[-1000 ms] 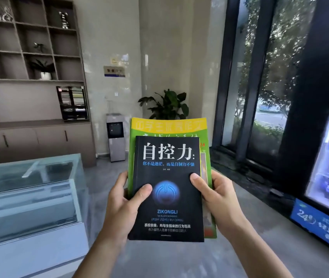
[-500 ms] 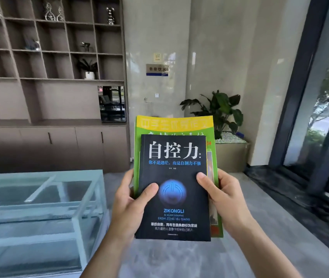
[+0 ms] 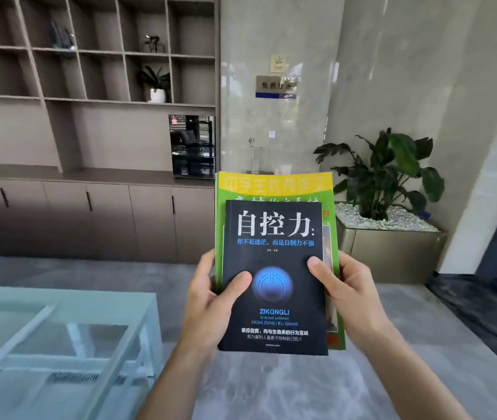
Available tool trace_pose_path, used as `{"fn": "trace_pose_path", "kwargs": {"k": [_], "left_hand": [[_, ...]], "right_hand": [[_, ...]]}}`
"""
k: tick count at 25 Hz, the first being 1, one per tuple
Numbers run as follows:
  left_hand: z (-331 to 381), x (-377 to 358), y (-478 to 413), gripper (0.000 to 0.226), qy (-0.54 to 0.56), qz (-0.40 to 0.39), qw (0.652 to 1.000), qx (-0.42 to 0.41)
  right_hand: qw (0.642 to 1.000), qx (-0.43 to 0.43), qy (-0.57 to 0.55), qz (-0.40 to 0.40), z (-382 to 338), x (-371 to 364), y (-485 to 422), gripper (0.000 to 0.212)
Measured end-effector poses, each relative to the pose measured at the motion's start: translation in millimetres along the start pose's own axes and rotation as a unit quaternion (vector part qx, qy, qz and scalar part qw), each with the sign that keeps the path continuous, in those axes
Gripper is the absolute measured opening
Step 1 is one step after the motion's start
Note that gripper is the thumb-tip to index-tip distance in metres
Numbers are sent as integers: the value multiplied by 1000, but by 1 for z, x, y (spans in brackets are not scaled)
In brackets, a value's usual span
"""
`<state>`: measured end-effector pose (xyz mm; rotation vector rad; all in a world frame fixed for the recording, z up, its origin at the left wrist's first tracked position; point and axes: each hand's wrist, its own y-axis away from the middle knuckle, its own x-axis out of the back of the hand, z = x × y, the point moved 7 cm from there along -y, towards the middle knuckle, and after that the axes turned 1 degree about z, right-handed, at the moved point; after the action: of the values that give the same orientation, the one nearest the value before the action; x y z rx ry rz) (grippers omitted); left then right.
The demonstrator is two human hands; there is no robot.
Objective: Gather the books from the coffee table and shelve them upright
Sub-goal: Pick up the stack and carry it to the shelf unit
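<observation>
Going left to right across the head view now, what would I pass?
Glass coffee table → left hand → black book → right hand → potted plant.

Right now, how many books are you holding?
2. The black book is in front, gripped by the left hand and right hand. The green and yellow book sits behind it. A thinner one could be hidden between.
</observation>
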<state>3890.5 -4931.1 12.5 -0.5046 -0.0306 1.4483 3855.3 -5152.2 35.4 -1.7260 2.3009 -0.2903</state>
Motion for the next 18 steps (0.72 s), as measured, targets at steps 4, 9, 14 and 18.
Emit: {"fn": "trace_pose_path", "kwargs": {"k": [4, 9, 14, 18], "left_hand": [[-55, 13, -116, 41, -7, 20, 1000, 4], [-126, 30, -293, 47, -36, 44, 998, -23], [-169, 50, -463, 55, -51, 72, 995, -38], [-201, 91, -571, 48, -47, 101, 993, -41]], "right_hand": [[1000, -2, -19, -22, 58, -26, -125, 72], [999, -4, -27, -38, 141, -60, -311, 40], [994, -34, -53, -92, 201, -117, -495, 58], [990, -35, -52, -123, 238, -178, -612, 57]]}}
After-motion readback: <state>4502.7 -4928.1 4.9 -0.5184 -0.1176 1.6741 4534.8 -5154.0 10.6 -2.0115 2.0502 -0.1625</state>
